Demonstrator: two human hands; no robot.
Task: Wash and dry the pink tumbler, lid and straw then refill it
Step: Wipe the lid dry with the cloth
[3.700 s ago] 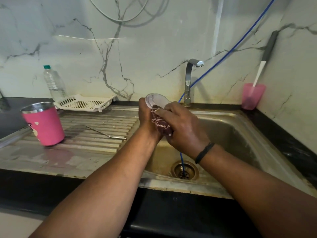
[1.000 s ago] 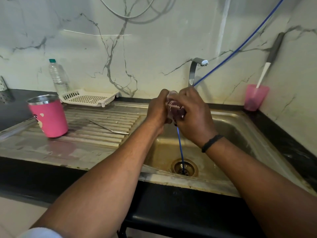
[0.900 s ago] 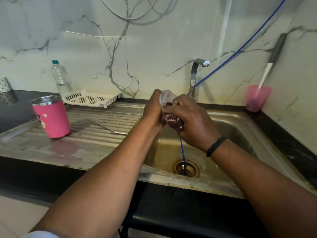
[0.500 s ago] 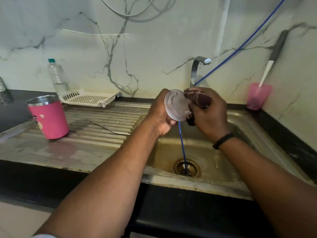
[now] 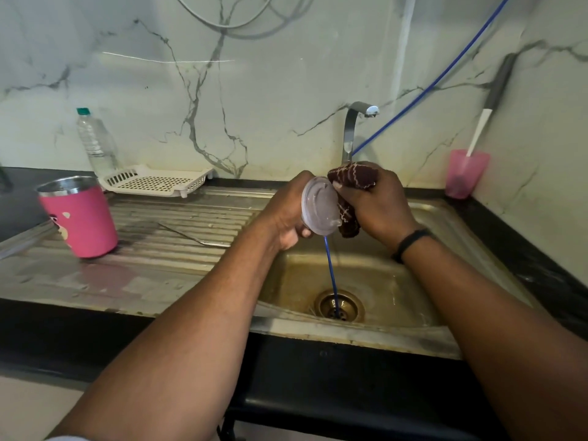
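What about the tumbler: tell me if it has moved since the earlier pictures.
No. The tumbler stands in the same spot, just left of and in front of the rack.

The lid point(image 5: 319, 207), earlier wrapped and hidden between both hands, now faces outward in the left hand point(image 5: 288, 214); the right hand point(image 5: 374, 202) draws the cloth point(image 5: 351, 183) off to its side.

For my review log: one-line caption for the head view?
Over the sink, left hand holds the clear lid while right hand wipes it with a brown cloth.
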